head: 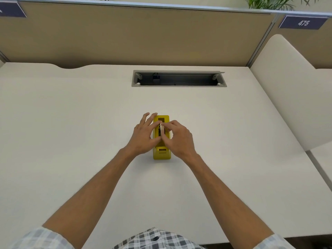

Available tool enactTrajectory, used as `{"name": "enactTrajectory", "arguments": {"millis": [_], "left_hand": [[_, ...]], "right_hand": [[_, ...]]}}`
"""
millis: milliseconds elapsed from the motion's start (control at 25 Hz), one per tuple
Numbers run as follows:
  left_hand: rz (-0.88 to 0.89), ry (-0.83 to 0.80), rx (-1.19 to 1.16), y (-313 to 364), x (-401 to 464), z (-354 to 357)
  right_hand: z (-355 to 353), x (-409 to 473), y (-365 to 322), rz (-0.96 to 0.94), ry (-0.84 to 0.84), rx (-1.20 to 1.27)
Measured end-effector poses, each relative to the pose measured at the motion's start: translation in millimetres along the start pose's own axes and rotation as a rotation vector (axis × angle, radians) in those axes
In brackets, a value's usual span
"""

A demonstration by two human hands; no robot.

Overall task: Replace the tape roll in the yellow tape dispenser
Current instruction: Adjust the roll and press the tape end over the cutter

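Observation:
A yellow tape dispenser (162,153) stands lengthwise on the white desk (71,123), its cutter end toward me. In its middle slot sits a tape roll (162,129), mostly hidden by my fingers, with only a pale edge showing. My left hand (143,136) rests against the dispenser's left side, fingers spread over its top. My right hand (177,139) covers the right side, its thumb and forefinger pinched on the tape roll at the slot.
An open grey cable tray (178,79) is sunk into the desk behind the dispenser. A tan partition wall (134,36) closes the back, and a white side panel (287,90) stands at the right. A sign reads 475 (303,23).

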State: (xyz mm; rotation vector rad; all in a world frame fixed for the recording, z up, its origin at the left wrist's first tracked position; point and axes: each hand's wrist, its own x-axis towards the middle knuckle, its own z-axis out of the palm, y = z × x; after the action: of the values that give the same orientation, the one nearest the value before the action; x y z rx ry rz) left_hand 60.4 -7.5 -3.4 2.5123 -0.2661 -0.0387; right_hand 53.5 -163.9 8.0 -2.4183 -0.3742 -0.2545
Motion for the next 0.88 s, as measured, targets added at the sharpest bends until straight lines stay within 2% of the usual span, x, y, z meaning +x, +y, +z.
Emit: {"name": "enactTrajectory", "arguments": {"millis": [320, 880], "left_hand": [[-0.002, -0.059, 0.056, -2, 4, -3], [-0.014, -0.021, 0.087, -1, 7, 0]], "right_hand": [[-3, 0, 5, 0.012, 0.016, 0.02], [-9, 14, 3, 0.012, -0.027, -0.064]]}}
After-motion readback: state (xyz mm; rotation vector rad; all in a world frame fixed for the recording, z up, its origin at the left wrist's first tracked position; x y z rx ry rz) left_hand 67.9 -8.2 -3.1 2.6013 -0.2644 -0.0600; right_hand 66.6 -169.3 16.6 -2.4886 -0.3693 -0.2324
